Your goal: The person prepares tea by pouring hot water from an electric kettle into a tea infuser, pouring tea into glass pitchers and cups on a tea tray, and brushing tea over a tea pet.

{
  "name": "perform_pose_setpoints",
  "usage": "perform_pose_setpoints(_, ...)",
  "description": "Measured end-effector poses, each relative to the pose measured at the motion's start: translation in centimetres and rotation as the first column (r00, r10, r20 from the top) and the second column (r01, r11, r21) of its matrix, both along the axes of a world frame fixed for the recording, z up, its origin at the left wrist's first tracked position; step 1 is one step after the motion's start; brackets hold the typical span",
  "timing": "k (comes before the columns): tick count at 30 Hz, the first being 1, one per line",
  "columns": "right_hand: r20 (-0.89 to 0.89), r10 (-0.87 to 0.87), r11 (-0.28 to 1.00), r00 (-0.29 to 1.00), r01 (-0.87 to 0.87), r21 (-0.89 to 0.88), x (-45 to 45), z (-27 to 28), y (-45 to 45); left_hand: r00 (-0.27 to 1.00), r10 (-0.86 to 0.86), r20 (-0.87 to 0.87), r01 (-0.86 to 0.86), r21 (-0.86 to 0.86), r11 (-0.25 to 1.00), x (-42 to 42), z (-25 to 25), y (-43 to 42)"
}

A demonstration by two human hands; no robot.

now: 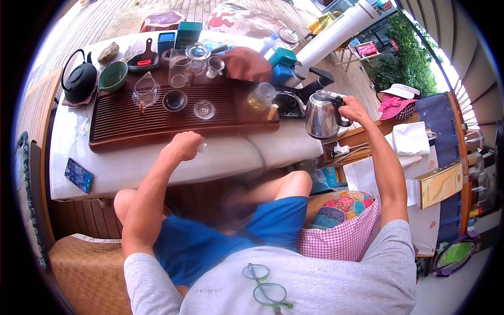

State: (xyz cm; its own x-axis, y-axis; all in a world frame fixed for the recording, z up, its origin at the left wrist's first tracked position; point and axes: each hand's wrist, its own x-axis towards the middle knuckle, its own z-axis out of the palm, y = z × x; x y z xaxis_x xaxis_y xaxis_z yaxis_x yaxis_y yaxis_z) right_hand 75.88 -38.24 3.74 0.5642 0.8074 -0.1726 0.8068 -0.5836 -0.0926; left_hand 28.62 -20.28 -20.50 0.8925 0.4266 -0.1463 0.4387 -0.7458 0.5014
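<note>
My right hand (354,108) is wrapped round the black handle of a steel electric kettle (321,116), held up at the right end of the tea tray. My left hand (186,145) is a closed fist at the front edge of the wooden tea tray (231,125). A small white bit of something (201,147) pokes out by its fingers; I cannot make out what it is. On the slats stand a glass pitcher (146,93), a dark tea bowl (175,100) and a small glass lid (204,109). A tilted glass vessel with yellowish content (259,98) is near the tray's right end.
A black iron teapot (80,81), a green bowl (113,76) and a phone (79,175) are on the left of the white-covered table (126,167). Glass jugs (179,72) and a brown cloth (247,64) line the back. The kettle's black base (289,105) sits at the right.
</note>
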Motion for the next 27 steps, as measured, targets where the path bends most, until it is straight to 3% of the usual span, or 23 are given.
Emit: perform_pose_setpoints(27,-0.013,0.021,1.0,1.0,-0.021,0.004,-0.6,0.8,0.3,0.997,0.043,-0.058,-0.038,0.075,0.996,0.2,0.4,0.1)
